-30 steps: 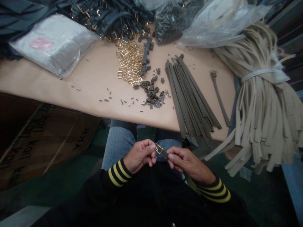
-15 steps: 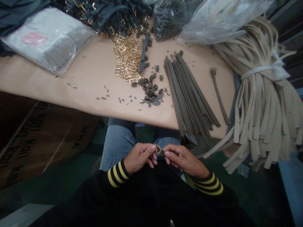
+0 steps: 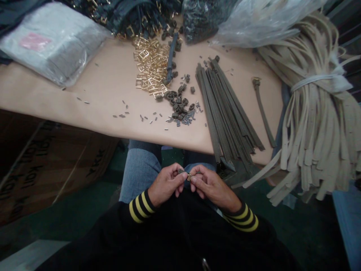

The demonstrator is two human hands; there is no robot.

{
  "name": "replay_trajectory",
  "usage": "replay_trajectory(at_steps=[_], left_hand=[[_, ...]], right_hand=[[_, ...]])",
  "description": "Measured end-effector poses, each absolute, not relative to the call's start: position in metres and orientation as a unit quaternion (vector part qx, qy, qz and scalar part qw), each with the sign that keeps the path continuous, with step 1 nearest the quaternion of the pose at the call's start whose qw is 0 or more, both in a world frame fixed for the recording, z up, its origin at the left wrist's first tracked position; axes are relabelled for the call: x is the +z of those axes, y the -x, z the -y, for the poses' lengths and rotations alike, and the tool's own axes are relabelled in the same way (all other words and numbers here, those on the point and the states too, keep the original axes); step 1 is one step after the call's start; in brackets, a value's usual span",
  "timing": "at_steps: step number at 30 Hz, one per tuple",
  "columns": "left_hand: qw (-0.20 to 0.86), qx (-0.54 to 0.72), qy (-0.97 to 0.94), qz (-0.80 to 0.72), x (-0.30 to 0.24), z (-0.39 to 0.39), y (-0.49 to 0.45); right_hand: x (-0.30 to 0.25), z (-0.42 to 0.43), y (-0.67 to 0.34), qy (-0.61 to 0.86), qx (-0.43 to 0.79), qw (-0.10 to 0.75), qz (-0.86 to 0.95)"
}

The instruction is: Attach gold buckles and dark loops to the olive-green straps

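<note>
Hands (image 3: 166, 183) before table (image 3: 113, 94); buckle pile (image 3: 151, 67) on it, left of straps (image 3: 224, 113).

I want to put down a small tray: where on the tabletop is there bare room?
The roomiest-looking patch of tabletop lies between the plastic-wrapped packet and the gold buckles, with scattered tiny pieces in front. A narrower strip runs between the row of olive straps and the lone strap. It is crowded around the buckles and the small loops.
</note>
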State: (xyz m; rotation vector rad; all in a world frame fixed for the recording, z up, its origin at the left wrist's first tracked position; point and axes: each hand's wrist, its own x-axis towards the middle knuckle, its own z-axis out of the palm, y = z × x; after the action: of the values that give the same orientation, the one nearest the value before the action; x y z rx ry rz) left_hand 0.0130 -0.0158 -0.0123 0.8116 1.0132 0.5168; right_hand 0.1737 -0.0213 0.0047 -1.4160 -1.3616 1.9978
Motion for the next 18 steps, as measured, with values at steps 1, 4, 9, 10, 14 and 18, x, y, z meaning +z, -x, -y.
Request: replay_trajectory(at_steps=[1, 4, 9, 10, 14, 18], left_hand=[[0.762, 0.236, -0.378, -0.471, -0.012, 0.016, -0.013], [0.741, 0.236, -0.397, -0.487, -0.010, 0.016, -0.014], [0.726, 0.242, -0.405, -0.501, -0.007, 0.018, -0.017], [0.729, 0.251, -0.393, -0.502, -0.007, 0.019, -0.017], [0.737, 0.291, -0.346, -0.502, -0.010, 0.019, -0.015], [0.746, 0.298, -0.328, -0.497, -0.010, 0.019, -0.016]], right_hand=[[0.006, 0.022, -0.173, 0.498, 0.704, 0.175, 0.475], [0.012, 0.023, -0.170, 0.497, 0.690, 0.195, 0.489], [0.014, 0.022, -0.163, 0.549, 0.579, 0.204, 0.568], [0.013, 0.022, -0.162, 0.553, 0.574, 0.205, 0.569], [0.010, 0.022, -0.161, 0.562, 0.602, 0.209, 0.528], [0.011, 0.022, -0.161, 0.565, 0.610, 0.210, 0.513]])
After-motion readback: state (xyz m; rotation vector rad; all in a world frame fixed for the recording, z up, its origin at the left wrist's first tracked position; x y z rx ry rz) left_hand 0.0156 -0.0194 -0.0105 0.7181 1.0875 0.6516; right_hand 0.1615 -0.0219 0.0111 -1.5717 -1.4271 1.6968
